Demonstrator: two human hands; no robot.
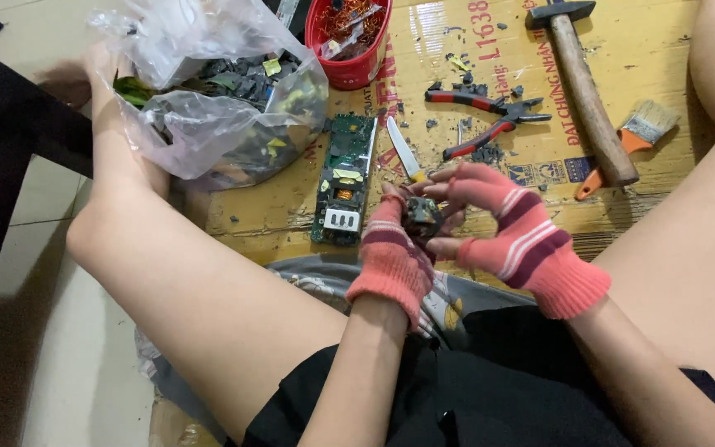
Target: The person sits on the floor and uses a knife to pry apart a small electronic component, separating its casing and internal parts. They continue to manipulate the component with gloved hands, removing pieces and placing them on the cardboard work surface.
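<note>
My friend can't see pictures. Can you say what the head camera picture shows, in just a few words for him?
Two hands in pink striped fingerless gloves, left hand and right hand, hold a small dark electronic part over a cardboard sheet. Nearby lie a green circuit board, red-handled pliers, a hammer, a paintbrush and a plastic bag of scraps.

A flattened yellow cardboard sheet [639, 50] covers the tiled floor [51, 190]. A green circuit board [343, 178] lies on the cardboard. Left of the board sits a clear plastic bag [217, 108]; above it, a red tub [349, 41]. Right of the board lie a knife [405, 151], red pliers [486, 120], a hammer [585, 87] and a paintbrush [631, 141].
</note>
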